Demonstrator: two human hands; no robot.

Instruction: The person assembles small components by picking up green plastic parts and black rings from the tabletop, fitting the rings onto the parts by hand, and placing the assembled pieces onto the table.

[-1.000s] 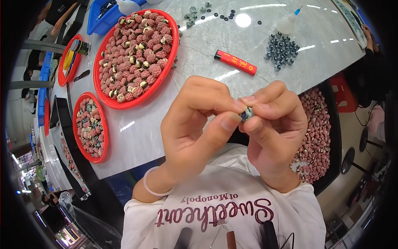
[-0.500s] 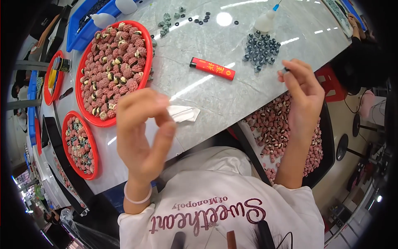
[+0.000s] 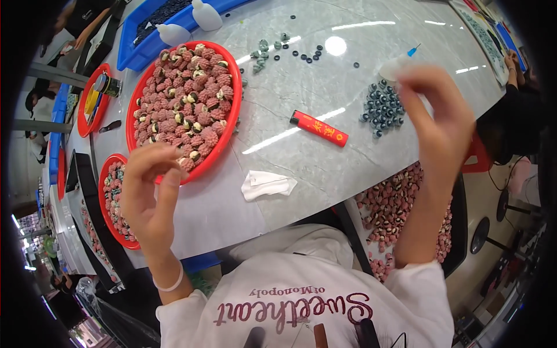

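Note:
My left hand [image 3: 152,194] hovers over the near rim of a large red tray [image 3: 237,95] heaped with pink ridged pieces, some with cream and black parts. Its thumb and index finger curve toward each other with a gap; nothing held shows between them, and pink pieces lie just beyond. My right hand [image 3: 440,119] is bent and blurred at the table's right. Its fingertips overlap a white squeeze bottle [image 3: 390,69] with a blue needle tip [image 3: 413,51]; whether they grip it cannot be made out. Beside it lies a pile of dark blue-grey beads [image 3: 383,109].
A red stick [image 3: 320,129] with a black end and a crumpled white tissue [image 3: 268,184] lie mid-table. Black rings [image 3: 309,59] and grey-green pieces [image 3: 259,65] are scattered farther back. At the lower right, a dark-rimmed tray [image 3: 461,217] holds more pink pieces. A blue bin [image 3: 123,46] stands far left.
My left hand has moved left to the red tray, its fingers parting slightly. My right hand, earlier pinching a small dark bead, has moved toward the bottle. The whole view has shifted.

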